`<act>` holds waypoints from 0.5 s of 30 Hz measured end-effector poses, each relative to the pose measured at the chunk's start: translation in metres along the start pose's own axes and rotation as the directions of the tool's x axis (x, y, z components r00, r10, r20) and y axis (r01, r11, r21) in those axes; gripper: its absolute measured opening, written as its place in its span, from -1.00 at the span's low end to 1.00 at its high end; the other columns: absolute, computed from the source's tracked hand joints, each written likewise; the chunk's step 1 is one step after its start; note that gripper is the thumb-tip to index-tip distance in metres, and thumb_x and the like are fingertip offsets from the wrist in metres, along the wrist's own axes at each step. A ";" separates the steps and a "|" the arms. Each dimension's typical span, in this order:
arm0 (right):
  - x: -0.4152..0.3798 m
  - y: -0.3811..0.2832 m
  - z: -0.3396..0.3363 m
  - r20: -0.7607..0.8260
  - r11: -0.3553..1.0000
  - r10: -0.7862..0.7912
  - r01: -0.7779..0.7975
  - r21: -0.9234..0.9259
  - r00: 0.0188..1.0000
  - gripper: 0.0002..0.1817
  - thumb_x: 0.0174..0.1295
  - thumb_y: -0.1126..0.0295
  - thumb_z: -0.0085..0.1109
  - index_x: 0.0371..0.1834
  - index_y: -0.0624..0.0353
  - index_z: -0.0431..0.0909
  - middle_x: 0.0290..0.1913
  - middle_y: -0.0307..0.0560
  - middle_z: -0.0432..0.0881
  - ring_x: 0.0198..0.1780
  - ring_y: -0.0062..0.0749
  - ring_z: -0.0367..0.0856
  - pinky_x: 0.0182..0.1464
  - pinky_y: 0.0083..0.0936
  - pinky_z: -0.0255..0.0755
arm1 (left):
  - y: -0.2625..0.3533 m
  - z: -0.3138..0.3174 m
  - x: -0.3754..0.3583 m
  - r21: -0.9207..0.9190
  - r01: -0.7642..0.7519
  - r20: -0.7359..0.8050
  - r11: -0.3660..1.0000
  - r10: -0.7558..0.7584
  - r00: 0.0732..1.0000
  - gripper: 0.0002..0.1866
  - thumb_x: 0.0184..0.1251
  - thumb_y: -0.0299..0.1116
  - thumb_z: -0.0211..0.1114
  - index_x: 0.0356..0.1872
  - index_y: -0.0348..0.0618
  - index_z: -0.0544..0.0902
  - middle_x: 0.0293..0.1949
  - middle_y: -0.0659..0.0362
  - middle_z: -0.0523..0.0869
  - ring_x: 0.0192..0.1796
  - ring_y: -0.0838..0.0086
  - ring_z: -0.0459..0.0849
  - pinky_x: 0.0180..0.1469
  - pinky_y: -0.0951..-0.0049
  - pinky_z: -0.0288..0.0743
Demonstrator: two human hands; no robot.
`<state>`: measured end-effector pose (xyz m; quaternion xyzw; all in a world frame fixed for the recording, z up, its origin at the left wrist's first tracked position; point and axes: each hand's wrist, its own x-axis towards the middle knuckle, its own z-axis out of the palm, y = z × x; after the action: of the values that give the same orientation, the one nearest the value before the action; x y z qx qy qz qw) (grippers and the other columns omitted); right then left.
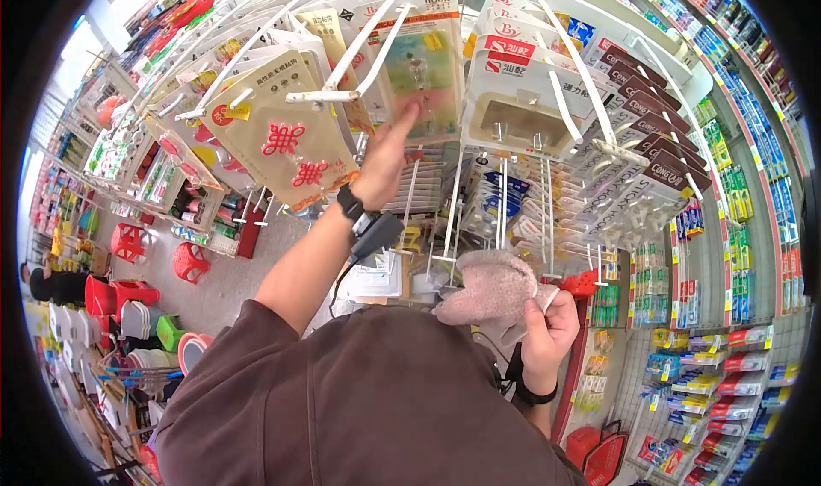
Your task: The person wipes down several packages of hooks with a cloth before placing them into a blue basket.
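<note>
Hook package (419, 67), a clear blister card, hangs on a white peg (359, 54) at 12 o'clock from my left hand (385, 157). I see that hand open, fingertips touching the card's lower edge. My right hand (547, 332) is closed around a pinkish-grey cloth (492, 289) at 4 o'clock, near the rack. For a clean result, I judge it best to steady the card from below and keep the cloth clear of the pegs. Readable print: "HOOK" on the card header; "STICKY HOOK" on the brown packs (650, 157) at 2 o'clock.
</note>
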<state>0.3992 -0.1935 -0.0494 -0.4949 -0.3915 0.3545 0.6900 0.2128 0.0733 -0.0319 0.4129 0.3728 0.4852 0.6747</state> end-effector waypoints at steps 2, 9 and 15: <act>-0.001 0.001 -0.005 0.007 0.999 -0.015 0.015 -0.033 1.000 -0.88 0.28 0.60 0.20 -0.17 0.28 0.48 -0.26 -0.16 0.66 -0.28 -0.67 0.57 -0.18 -0.68 0.42 | -0.003 -0.003 0.010 0.081 -0.016 -0.019 0.997 0.018 1.000 -0.49 0.45 0.12 0.17 0.27 0.13 0.48 0.19 0.42 0.54 0.13 0.61 0.48 0.13 0.35 0.30; 0.006 -0.002 -0.034 0.414 0.982 0.143 -0.181 0.053 0.899 -0.88 0.18 0.61 0.26 -0.29 0.24 0.51 -0.28 -0.21 0.64 -0.27 -0.63 0.55 -0.17 -0.62 0.44 | -0.014 -0.009 -0.021 0.132 -0.075 -0.221 0.988 0.103 0.970 -0.35 0.41 0.03 0.23 0.34 -0.19 0.36 0.27 0.13 0.47 0.27 0.48 0.38 0.26 0.39 0.24; 0.029 0.015 -0.001 0.714 0.962 0.164 -0.270 0.037 0.680 -0.87 0.18 0.61 0.27 -0.27 0.27 0.51 -0.29 -0.15 0.67 -0.30 -0.58 0.60 -0.21 -0.61 0.46 | -0.042 -0.038 -0.106 0.153 0.130 -0.101 0.980 -0.116 0.988 -0.45 0.46 -0.14 0.22 0.33 -0.26 0.40 0.19 0.15 0.53 0.19 0.48 0.47 0.29 0.40 0.32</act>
<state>0.4110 -0.1646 -0.0583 -0.3154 -0.5378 0.6221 0.4736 0.1665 -0.0289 -0.0739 0.4188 0.4657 0.4296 0.6506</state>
